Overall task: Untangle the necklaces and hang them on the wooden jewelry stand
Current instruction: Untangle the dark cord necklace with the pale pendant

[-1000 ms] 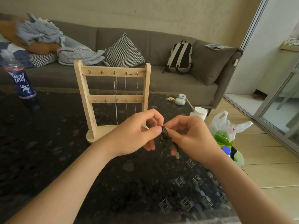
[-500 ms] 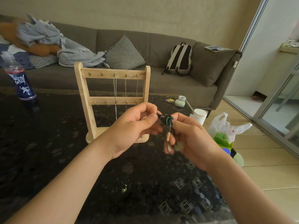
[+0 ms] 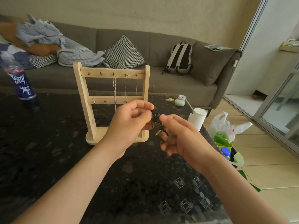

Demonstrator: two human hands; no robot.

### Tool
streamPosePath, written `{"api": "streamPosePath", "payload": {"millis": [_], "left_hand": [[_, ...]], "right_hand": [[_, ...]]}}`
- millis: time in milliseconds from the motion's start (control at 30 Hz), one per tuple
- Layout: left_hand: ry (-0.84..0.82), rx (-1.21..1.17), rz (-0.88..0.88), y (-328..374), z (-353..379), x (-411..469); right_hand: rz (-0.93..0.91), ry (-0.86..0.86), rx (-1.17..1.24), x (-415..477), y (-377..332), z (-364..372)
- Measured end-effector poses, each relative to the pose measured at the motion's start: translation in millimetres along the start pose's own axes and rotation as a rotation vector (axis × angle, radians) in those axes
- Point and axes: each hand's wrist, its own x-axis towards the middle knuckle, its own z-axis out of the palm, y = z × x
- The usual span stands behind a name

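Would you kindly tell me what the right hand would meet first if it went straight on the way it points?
The right hand points up-left, so it would likely meet the left hand first, across the dark tangled necklace both pinch; the wooden jewelry stand lies farther behind, though depth is unclear.

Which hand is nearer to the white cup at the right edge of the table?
The right hand. It is just left of the white cup, pinching the dark tangled necklace. The left hand is further left, on the other side of that necklace.
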Motion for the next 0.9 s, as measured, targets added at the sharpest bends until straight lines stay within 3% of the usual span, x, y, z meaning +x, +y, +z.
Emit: {"api": "streamPosePath", "payload": {"millis": [233, 433, 567, 700, 900], "left_hand": [[0.022, -0.012, -0.063, 4.2, -5.9, 1.4], [-0.079, -0.1, -0.159, 4.4, -5.6, 2.7], [-0.208, -0.139, -0.134, 7.0, -9.9, 1.8], [-0.293, -0.076, -0.132, 3.3, -12.3, 3.2], [-0.192, 0.135, -0.122, -2.2, -4.6, 0.7]], "right_hand": [[-0.106, 0.096, -0.103, 1.7, 3.2, -1.6], [-0.096, 0.163, -0.248, 5.9, 9.2, -8.8], [-0.056, 0.042, -0.009, 5.5, 2.6, -6.2], [-0.03, 0.082, 0.159, 8.0, 5.4, 0.1], [-0.059, 0.159, 0.146, 5.6, 3.9, 7.2]]}}
